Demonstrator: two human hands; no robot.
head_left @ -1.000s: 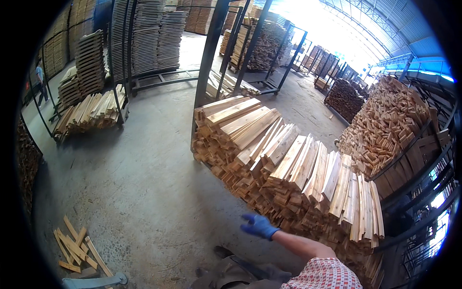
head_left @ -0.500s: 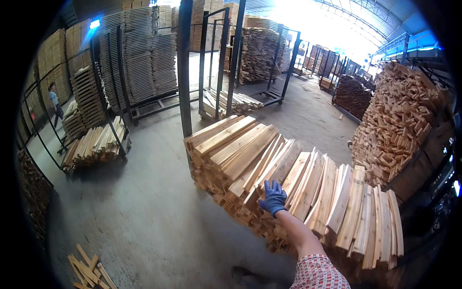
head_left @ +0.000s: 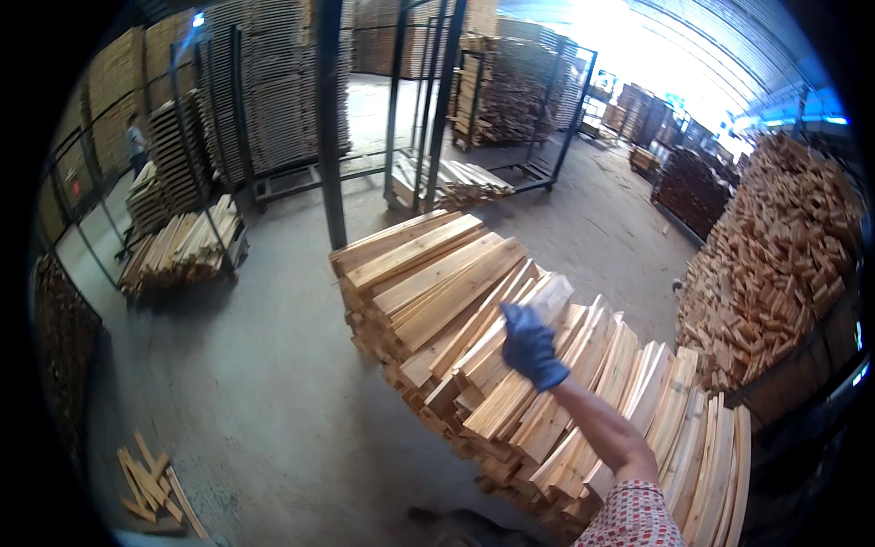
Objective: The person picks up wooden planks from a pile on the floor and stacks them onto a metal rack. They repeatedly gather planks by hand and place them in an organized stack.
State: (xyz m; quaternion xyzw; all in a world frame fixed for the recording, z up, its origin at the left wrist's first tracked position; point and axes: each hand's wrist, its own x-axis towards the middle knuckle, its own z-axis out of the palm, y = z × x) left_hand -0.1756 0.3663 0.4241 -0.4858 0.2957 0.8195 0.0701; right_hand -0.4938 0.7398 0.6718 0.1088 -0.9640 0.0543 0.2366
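My right hand (head_left: 534, 348), in a blue glove, is over the middle of a long stack of sawn wooden boards (head_left: 437, 251). Its fingers look curled together, a little smeared by motion. Just beyond the glove lies the far end of a pale board (head_left: 552, 294); whether the fingers grip it is hidden. My forearm (head_left: 611, 433) reaches up from the lower right, with a red-and-white patterned sleeve (head_left: 629, 515). The boards lie side by side in layers, some tilted. My left hand is out of the picture.
Dark metal rack posts (head_left: 330, 128) rise behind the stack. A large heap of short wood pieces (head_left: 775, 264) stands on the right. Loose offcuts (head_left: 150, 483) lie on the floor at lower left. A person (head_left: 136, 146) is far off at the left, near a loaded cart (head_left: 187, 242).
My right hand has moved up along the boards, and its spread fingers have curled in. The view has shifted slightly; the distant person now appears farther right.
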